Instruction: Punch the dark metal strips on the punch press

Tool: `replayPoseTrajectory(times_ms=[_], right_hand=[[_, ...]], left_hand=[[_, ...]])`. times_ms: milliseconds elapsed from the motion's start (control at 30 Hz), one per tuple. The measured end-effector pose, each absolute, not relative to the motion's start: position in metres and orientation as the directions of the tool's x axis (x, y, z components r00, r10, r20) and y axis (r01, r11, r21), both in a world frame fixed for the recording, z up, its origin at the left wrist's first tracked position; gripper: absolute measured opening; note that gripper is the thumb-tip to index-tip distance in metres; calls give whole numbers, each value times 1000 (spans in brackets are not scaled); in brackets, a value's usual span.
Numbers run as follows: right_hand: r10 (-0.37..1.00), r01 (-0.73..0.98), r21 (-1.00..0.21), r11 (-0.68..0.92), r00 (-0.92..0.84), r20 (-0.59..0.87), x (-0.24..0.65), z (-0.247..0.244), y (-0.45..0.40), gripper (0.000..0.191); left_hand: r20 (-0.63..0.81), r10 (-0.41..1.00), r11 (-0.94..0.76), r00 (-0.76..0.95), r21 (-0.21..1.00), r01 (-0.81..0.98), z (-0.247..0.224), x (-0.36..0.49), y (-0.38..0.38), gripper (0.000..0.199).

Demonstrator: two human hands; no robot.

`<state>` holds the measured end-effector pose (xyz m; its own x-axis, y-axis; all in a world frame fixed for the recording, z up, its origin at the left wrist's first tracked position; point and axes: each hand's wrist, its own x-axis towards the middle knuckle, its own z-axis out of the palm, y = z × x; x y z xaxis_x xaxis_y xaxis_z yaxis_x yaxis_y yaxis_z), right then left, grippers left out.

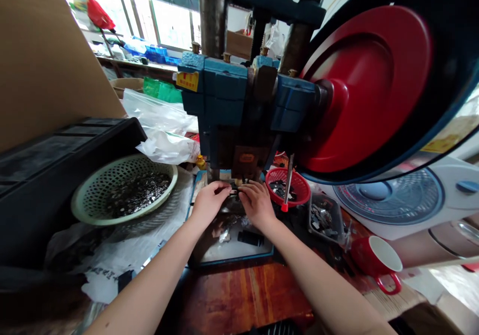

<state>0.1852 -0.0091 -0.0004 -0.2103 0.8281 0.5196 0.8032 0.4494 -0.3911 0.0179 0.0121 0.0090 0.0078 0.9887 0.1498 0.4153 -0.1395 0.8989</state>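
Both hands meet under the ram of a blue bench press with a large red wheel. My left hand pinches with thumb and forefinger at a small dark piece too tiny to name. From the other side my right hand reaches to the same spot, its fingers together and bent over it; what they grip is mostly hidden. In front of the hands, on the press base, lie a small shiny metal piece and a black block-like object.
Left stands a pale green basket of small dark parts beside a black bin. To the right are a red basket with flat pieces, a clear tub of metal parts, a red mug and a fan. A red-tipped lever hangs near my right hand.
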Motion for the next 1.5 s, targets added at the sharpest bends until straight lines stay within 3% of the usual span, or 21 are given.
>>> replayPoseTrajectory(times_ms=[200,400,633,767,867,967,1033,1100,1167,1233,1367,1500], right_hand=[[797,794,-356,493,-248,552,195,-10,-8,28],[809,835,-266,481,-307,501,195,-8,-10,39],[811,875,-150,461,-346,472,190,-3,-14,39],[816,881,-142,451,-342,467,185,3,-13,36],[832,861,-247,444,-294,470,187,6,-11,35],[850,756,-508,414,-120,513,198,2,-17,29],[879,559,-754,345,88,468,210,-7,-28,29],[919,250,-933,258,235,316,222,-17,-43,41],[947,-24,-978,208,257,194,232,-25,-57,54],[956,-143,-970,196,247,156,239,-28,-66,56],[941,-56,-974,221,274,198,243,-25,-67,42],[911,53,-970,238,334,242,242,-26,-62,39]], left_hand=[[233,973,-187,3,776,602,8,25,18,25],[283,959,-206,-13,729,653,4,25,18,23],[290,956,-238,31,713,660,-3,24,26,21],[265,963,-240,57,733,636,-7,24,32,22],[265,964,-230,38,748,623,-5,24,30,23],[277,960,-197,-35,764,615,0,17,23,30],[283,955,-173,-94,781,600,2,8,14,33],[292,946,-159,-141,796,584,1,-4,3,33],[295,940,-148,-172,805,574,-1,-14,-10,32],[288,938,-132,-193,811,570,-5,-22,-25,32],[258,943,-99,-211,821,562,-11,-30,-54,31],[219,950,-83,-223,864,497,-17,-32,-73,32]])
